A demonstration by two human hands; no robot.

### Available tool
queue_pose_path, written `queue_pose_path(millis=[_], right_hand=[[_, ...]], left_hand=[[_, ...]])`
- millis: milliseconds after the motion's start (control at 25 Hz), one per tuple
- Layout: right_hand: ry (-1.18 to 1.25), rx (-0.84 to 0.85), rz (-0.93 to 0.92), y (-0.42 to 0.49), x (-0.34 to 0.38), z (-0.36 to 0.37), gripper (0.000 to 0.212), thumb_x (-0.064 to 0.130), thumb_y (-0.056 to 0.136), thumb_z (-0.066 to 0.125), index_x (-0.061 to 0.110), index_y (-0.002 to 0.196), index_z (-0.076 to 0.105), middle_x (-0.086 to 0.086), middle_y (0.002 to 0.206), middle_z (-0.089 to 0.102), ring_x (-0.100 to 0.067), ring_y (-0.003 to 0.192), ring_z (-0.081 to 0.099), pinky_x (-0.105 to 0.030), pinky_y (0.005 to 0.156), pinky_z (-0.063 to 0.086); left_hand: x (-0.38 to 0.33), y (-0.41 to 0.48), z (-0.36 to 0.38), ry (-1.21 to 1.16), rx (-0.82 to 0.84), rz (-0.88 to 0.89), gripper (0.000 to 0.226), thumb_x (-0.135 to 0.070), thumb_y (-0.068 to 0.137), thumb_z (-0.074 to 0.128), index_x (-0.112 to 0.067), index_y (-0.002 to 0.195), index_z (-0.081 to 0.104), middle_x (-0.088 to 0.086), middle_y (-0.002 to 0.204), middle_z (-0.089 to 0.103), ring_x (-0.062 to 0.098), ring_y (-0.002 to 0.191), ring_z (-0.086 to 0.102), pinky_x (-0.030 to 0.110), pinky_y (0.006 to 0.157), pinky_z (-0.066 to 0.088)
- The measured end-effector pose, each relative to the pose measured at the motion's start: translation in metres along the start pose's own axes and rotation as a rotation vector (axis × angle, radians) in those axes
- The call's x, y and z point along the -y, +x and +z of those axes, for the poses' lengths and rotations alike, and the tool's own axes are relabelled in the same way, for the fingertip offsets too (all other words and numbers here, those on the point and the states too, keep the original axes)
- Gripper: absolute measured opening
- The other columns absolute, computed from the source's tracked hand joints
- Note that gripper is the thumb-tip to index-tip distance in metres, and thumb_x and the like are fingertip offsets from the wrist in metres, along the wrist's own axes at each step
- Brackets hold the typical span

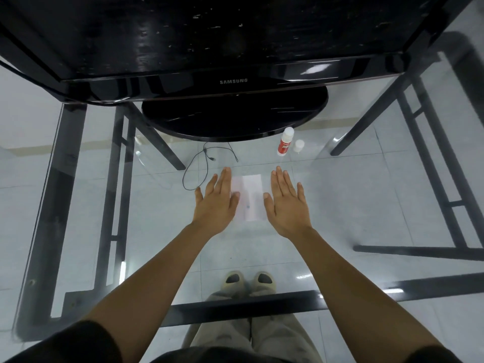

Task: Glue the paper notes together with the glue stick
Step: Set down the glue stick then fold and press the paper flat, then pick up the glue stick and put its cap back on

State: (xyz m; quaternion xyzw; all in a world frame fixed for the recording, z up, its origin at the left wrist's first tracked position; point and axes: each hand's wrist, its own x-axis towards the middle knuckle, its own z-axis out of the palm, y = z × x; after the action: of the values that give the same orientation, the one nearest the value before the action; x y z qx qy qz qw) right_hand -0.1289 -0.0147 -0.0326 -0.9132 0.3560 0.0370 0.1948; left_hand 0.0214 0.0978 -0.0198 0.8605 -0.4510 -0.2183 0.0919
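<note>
Your left hand [218,200] and right hand [286,205] lay spread flat, gripping nothing, flanking the notes [248,196] at centre frame; the glue stick [285,142] stood uncapped beyond, probably ready.

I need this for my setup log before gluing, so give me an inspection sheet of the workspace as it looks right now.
Surface: glass table top on a dark frame; floor tiles show through.
Job's things: paper notes flat between the hands; glue stick upright, uncapped, its cap beside it.
Clutter: nothing seen.
Grippers: left hand open and flat, its edge over the notes; right hand open, beside them.
Cables: thin black cable, seemingly on the floor under the glass.
Surroundings: Samsung monitor on a round stand; the person's legs and shoes below.
</note>
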Motion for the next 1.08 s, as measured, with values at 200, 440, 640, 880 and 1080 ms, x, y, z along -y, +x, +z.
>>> queue_pose_path(millis=[200,440,640,880,1080], right_hand=[[-0.024,-0.042,0.131,-0.012,-0.039,-0.009,0.056,0.035,0.099,0.020,0.012,0.148,0.006,-0.007,0.158,0.000,-0.020,0.144,-0.004,-0.032,0.113,-0.004],[-0.069,-0.038,0.177,-0.015,-0.053,-0.001,0.058,0.039,0.098,0.013,0.014,0.147,-0.003,-0.003,0.158,-0.004,-0.015,0.143,-0.011,-0.031,0.113,-0.009],[-0.056,-0.059,0.168,-0.015,-0.053,0.001,0.057,0.039,0.098,0.012,0.015,0.147,-0.003,-0.003,0.158,-0.003,-0.016,0.143,-0.009,-0.032,0.113,-0.008],[-0.005,-0.042,0.161,-0.014,-0.049,-0.017,0.056,0.038,0.099,0.017,0.012,0.148,0.008,-0.005,0.158,0.007,-0.019,0.145,0.002,-0.033,0.115,-0.001],[0.130,-0.219,0.093,-0.001,-0.029,-0.089,0.047,0.032,0.098,0.036,0.008,0.139,0.036,-0.010,0.142,0.043,-0.024,0.132,0.036,-0.034,0.106,0.033]], left_hand=[[-0.032,0.026,-0.013,-0.335,-0.173,0.099,0.056,-0.030,0.099,0.036,-0.011,0.147,0.014,0.013,0.150,0.032,0.027,0.137,0.027,0.036,0.109,0.026],[-0.086,0.087,-0.021,-0.506,-0.206,0.149,0.062,-0.035,0.085,0.063,-0.009,0.136,0.040,0.012,0.137,0.051,0.024,0.122,0.050,0.034,0.098,0.042],[-0.101,0.107,-0.013,-0.514,-0.251,0.107,0.038,-0.031,0.079,0.071,-0.007,0.106,0.058,0.007,0.103,0.065,0.017,0.094,0.059,0.023,0.076,0.041],[-0.103,0.092,-0.028,-0.618,-0.198,0.057,0.024,-0.029,0.084,0.065,-0.011,0.098,0.057,-0.004,0.087,0.060,0.005,0.074,0.055,0.007,0.062,0.036],[-0.096,0.049,-0.080,-0.882,-0.190,0.066,0.025,-0.030,0.094,0.050,-0.015,0.114,0.056,0.006,0.107,0.056,0.012,0.087,0.064,0.020,0.076,0.052]])
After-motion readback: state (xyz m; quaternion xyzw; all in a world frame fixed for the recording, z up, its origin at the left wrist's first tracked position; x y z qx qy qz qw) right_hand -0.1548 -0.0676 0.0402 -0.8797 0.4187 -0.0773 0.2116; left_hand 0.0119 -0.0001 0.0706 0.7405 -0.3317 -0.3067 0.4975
